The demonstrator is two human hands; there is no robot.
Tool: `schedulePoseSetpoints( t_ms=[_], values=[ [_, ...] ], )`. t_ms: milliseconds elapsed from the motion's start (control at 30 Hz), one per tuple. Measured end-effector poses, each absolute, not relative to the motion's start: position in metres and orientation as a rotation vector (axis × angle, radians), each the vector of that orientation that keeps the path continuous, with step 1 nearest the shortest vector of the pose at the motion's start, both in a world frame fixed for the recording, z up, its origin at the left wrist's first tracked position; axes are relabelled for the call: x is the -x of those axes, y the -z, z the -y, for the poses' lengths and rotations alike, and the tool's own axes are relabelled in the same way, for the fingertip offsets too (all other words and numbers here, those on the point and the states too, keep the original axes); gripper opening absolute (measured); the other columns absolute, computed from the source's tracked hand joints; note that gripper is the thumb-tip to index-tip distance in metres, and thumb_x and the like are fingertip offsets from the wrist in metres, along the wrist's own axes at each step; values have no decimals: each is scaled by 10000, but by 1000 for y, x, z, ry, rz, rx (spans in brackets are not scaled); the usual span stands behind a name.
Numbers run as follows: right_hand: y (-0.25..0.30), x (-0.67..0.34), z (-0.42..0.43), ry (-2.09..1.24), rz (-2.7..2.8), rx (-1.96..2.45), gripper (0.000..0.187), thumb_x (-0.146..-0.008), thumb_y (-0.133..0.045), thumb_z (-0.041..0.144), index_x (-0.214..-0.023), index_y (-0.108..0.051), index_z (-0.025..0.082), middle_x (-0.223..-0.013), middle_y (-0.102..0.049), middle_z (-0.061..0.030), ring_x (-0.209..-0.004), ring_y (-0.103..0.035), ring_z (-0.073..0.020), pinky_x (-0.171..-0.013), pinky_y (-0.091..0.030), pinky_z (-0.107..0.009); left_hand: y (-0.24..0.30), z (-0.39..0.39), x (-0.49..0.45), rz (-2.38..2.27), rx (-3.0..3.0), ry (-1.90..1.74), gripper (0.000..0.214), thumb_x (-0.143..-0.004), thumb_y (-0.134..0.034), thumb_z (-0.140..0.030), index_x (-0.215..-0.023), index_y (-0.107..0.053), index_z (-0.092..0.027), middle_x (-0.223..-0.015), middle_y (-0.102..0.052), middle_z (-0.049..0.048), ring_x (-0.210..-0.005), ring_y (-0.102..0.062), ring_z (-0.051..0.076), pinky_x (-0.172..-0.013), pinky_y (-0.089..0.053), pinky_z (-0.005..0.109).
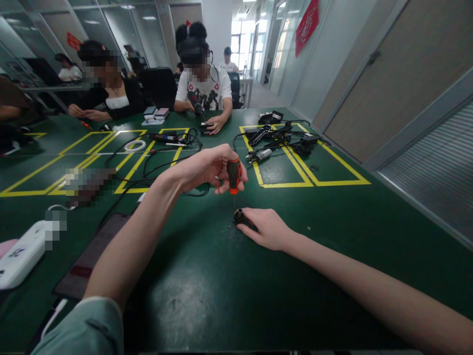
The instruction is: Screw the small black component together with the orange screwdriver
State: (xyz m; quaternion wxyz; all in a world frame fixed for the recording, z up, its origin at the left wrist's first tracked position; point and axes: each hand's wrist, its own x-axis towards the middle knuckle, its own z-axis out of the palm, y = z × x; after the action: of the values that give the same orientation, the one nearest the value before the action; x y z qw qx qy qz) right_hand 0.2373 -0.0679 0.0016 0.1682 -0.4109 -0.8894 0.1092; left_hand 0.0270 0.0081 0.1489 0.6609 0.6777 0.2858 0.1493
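Note:
My left hand is closed around the handle of an orange and black screwdriver, held upright with its thin shaft pointing down. Below it, my right hand pinches a small black part with a raised round post, against the green table. The shaft's tip ends at or just beside this part; whether they touch I cannot tell. A few tiny specks, perhaps screws, lie on the table just left of the part.
Black cables and adapters lie behind, within yellow tape marks. On the left are a dark tablet or phone, a white power strip and a white ring. Across the table, a person holds a power screwdriver.

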Motion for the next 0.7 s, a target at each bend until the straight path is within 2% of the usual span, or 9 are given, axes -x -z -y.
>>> schedulePoseSetpoints(
  t_ms=[233, 533, 700],
  values=[
    [-1, -238, 68, -299, 2526, 1161, 240, -1030, -524, 344, -1147, -636, 167, -966, -766, -108, -906, -746, -242, -776, -519, -315, -150, -7, -28, -622, -1556, -375, 315, -844, -565, -375, -871, -721, -103, -892, -769, 127, -592, -529, 125, -513, -410, 235],
    [-1, -237, 68, -290, 2545, 1184, 278, -1038, -504, 352, -1188, -629, 154, -1038, -775, -136, -958, -752, -263, -792, -529, -334, -146, -11, -28, -590, -1484, -402, 215, -774, -712, -350, -845, -670, -151, -820, -744, 46, -563, -516, 91, -473, -367, 197],
    [-1, -238, 68, -294, 2544, 1179, 279, -1039, -499, 356, -1183, -629, 156, -1029, -773, -133, -949, -747, -259, -787, -527, -332, -144, -11, -31, -583, -1412, -439, 296, -714, -831, -326, -871, -635, -168, -794, -693, 5, -536, -482, 57, -441, -318, 167]
  ],
)
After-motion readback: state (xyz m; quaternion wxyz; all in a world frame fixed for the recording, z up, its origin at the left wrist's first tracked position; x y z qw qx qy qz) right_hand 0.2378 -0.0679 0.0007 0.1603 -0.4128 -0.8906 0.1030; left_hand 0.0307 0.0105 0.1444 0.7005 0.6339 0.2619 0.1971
